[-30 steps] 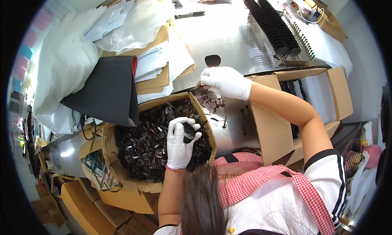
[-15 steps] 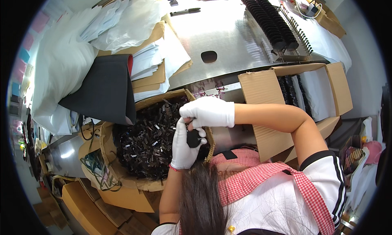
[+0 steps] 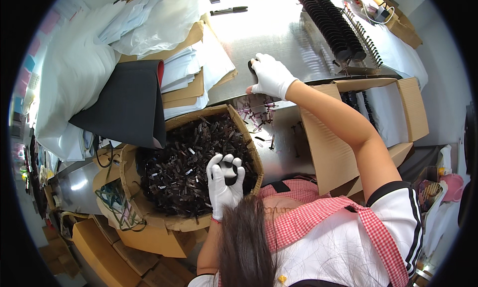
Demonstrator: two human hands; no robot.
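My left hand (image 3: 225,187), in a white glove, is held over the carton (image 3: 255,152) of small dark pieces. Its fingers curl round a black lens-shaped piece (image 3: 231,180), part of which they cover. My right hand (image 3: 271,77), also white-gloved, is stretched out to the near part of the metal table (image 3: 239,82). Its bare thumb tip stands apart from the fingers, and nothing shows in its grasp. A dark patch beside its fingers lies where the table's oval hole (image 3: 251,67) is; the hand covers most of that hole.
Rows of black discs stand on a rack (image 3: 331,28) at the far right. An open cardboard box (image 3: 416,105) holds black pieces and white sheets. Scattered small purple-dark pieces (image 3: 259,118) lie beside the carton. Papers (image 3: 179,75), a black folder (image 3: 124,102) and a pen (image 3: 229,11) are at the left and back.
My right hand has left the left hand and moved up and away to the table's oval hole. My left hand has turned more palm-up, still holding the black piece.
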